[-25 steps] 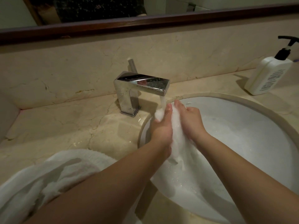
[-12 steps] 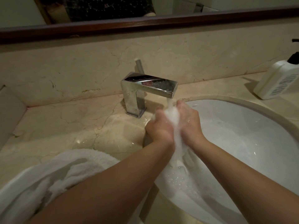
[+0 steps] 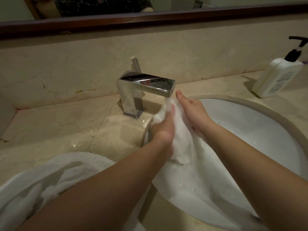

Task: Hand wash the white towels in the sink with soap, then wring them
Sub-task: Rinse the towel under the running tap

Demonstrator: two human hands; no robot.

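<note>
A wet white towel (image 3: 180, 139) hung between the two hands, over the far left part of the sink (image 3: 260, 130), its top bunched under the thin stream of water (image 3: 168, 104) from the faucet (image 3: 141, 90). The left hand (image 3: 164, 125) pressed against the towel's left side, fingers curled around the cloth; the right hand (image 3: 193, 112) lay flat against its right side, fingers straight and wet, tips pointing toward the spout. The towel's lower end trailed into the round white basin, where fine bubbles speckled the water. The faucet was square-edged polished chrome, spotted with drops. The counter (image 3: 66, 124) was veined beige marble, glossy where wet. A second, dry, fluffy white towel (image 3: 50, 180) lay heaped at the near left. A white pump bottle (image 3: 278, 77) with a black nozzle stood far right; its label print was unreadable.
</note>
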